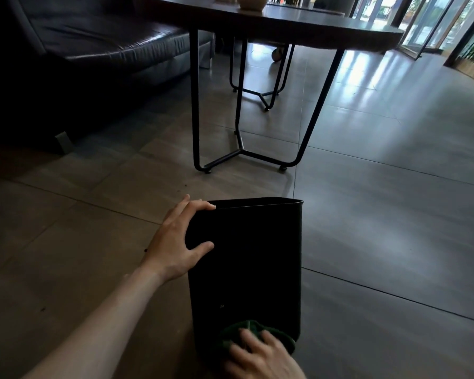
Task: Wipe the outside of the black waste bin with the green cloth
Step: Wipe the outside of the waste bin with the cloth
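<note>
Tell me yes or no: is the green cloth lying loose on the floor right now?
No, the right hand presses the green cloth against the black waste bin.

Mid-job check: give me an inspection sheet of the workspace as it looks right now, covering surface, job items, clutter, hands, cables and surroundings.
Surface: grey tiled floor, glossy, with a few small dark specks on the left.
Job's things: black waste bin tipped with its open rim away from the camera; green cloth bunched against its near end.
Clutter: nothing seen beyond the specks.
Hands: left hand grips the bin's left edge near the rim, fingers over the side and thumb on the upper face; right hand presses the cloth to the bin, blurred.
Cables: nothing seen.
Surroundings: dark table on black metal legs ahead, pale pot on it, dark leather sofa left, glass doors far right.
</note>
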Demonstrator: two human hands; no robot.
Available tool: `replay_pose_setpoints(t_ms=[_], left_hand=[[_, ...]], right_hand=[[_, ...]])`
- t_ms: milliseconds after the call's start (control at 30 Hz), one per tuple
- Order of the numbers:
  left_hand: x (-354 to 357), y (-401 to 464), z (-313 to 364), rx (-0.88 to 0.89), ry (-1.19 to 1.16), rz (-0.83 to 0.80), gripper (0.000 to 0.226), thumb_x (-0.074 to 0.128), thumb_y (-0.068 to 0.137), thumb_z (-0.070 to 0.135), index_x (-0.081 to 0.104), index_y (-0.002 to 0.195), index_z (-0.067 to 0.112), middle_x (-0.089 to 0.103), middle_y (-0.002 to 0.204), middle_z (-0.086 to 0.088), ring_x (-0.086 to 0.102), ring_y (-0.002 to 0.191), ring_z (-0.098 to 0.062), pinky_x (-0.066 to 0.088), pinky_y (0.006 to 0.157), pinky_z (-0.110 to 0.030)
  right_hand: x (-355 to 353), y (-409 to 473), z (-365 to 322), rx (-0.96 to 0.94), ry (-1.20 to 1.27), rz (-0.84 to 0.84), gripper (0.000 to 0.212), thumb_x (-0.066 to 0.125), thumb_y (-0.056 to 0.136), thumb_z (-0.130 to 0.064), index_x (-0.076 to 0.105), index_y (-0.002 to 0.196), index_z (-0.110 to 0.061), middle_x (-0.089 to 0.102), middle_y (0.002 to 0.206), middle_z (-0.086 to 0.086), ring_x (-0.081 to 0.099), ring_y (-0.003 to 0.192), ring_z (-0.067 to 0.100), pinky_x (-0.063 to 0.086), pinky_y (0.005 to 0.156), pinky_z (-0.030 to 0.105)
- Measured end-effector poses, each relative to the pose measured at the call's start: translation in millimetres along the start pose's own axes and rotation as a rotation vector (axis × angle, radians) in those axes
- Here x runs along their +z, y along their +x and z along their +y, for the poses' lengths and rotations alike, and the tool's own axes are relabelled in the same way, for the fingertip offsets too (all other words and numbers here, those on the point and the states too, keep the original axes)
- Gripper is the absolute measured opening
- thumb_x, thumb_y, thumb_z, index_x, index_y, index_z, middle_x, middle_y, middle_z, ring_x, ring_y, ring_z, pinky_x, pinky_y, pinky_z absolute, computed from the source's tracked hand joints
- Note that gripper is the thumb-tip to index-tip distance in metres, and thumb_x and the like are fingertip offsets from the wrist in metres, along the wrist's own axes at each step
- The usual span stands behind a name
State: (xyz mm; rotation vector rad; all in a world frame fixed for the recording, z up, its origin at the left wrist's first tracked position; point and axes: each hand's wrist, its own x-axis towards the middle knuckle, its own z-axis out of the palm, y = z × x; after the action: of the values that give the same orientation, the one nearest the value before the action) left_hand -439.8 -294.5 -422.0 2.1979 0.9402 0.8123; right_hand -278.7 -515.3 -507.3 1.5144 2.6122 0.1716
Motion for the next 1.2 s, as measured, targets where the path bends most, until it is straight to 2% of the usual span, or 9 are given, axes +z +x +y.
replay_pose_setpoints(t_ms=[133,233,300,467,600,700,800,933,1200], left_hand=[[-0.9,0.5,-1.6,-0.008,-0.012,-0.017,0.07,0.083,0.073,0.022,0.047,0.126,0.051,0.045,0.146,0.015,0.018,0.152,-0.007,0.029,0.119,-0.037],[-5.7,0.2,-3.7,0.002,-0.049,-0.061,0.07,0.084,0.074,0.017,0.046,0.124,0.05,0.044,0.146,0.019,0.015,0.153,-0.006,0.026,0.121,-0.038],[-9.8,-0.2,-5.6,0.01,-0.066,-0.093,0.072,0.083,0.074,0.011,0.045,0.121,0.049,0.042,0.146,0.023,0.012,0.154,-0.005,0.022,0.123,-0.04],[-20.5,-0.3,-11.8,0.052,-0.067,-0.117,0.078,0.08,0.071,-0.006,0.043,0.117,0.044,0.041,0.151,0.014,0.01,0.155,-0.007,0.013,0.125,-0.052],[-35.0,-2.3,-21.9,0.041,-0.016,-0.157,0.074,0.08,0.073,-0.005,0.041,0.117,0.039,0.042,0.151,0.017,0.016,0.153,-0.006,0.015,0.125,-0.051],[-46.6,-4.6,-29.9,0.005,0.041,-0.16,0.071,0.082,0.073,-0.001,0.041,0.117,0.037,0.05,0.145,0.012,0.03,0.149,-0.01,0.026,0.122,-0.042],[-57.7,-7.0,-35.2,-0.031,0.115,-0.173,0.076,0.084,0.073,0.005,0.038,0.117,0.047,0.052,0.137,0.022,0.049,0.131,-0.01,0.037,0.106,-0.03],[-68.5,-6.8,-38.5,-0.078,0.194,-0.214,0.075,0.086,0.073,0.016,0.036,0.114,0.055,0.053,0.135,0.023,0.055,0.126,-0.014,0.045,0.105,-0.045],[-71.7,-1.9,-28.9,-0.101,0.232,-0.263,0.063,0.084,0.078,0.023,0.04,0.115,0.048,0.038,0.154,0.026,0.023,0.152,-0.017,0.025,0.122,-0.044]], right_hand=[[-42.5,-29.7,55.4,0.405,0.188,0.439,0.045,0.058,0.081,-0.019,0.071,0.119,-0.038,0.072,0.112,-0.012,0.069,0.097,0.02,0.059,0.063,0.028],[-94.7,-44.7,124.0,0.878,0.266,0.567,0.064,0.067,0.066,-0.009,0.062,0.122,-0.04,0.069,0.104,-0.001,0.065,0.094,0.033,0.054,0.062,0.039],[-126.1,-48.1,171.4,0.993,0.29,0.635,0.059,0.07,0.071,-0.009,0.064,0.123,-0.036,0.07,0.1,0.005,0.064,0.091,0.037,0.053,0.066,0.042],[-158.6,-23.9,220.3,0.699,0.455,0.519,0.073,0.063,0.074,0.019,0.069,0.128,-0.029,0.071,0.109,0.001,0.062,0.104,0.032,0.052,0.087,0.045],[-155.3,5.4,212.5,0.498,0.642,0.291,0.075,0.051,0.076,0.02,0.069,0.128,-0.031,0.068,0.118,-0.004,0.062,0.113,0.024,0.052,0.098,0.037],[-152.5,12.7,202.5,0.462,0.793,0.141,0.075,0.046,0.084,0.014,0.064,0.125,-0.046,0.066,0.105,-0.024,0.065,0.099,0.006,0.049,0.08,0.011],[-158.0,13.8,193.6,0.39,0.977,0.02,0.062,0.049,0.091,0.0,0.059,0.13,-0.046,0.067,0.095,-0.026,0.067,0.081,0.002,0.053,0.066,0.017],[-171.3,9.2,181.2,0.269,0.926,-0.071,0.063,0.071,0.091,-0.019,0.046,0.14,-0.05,0.063,0.113,-0.019,0.065,0.096,0.004,0.055,0.078,0.021],[-181.5,8.1,156.0,0.225,0.766,-0.006,0.045,0.075,0.09,-0.012,0.062,0.127,-0.034,0.068,0.109,-0.016,0.066,0.094,-0.003,0.051,0.075,0.015]])
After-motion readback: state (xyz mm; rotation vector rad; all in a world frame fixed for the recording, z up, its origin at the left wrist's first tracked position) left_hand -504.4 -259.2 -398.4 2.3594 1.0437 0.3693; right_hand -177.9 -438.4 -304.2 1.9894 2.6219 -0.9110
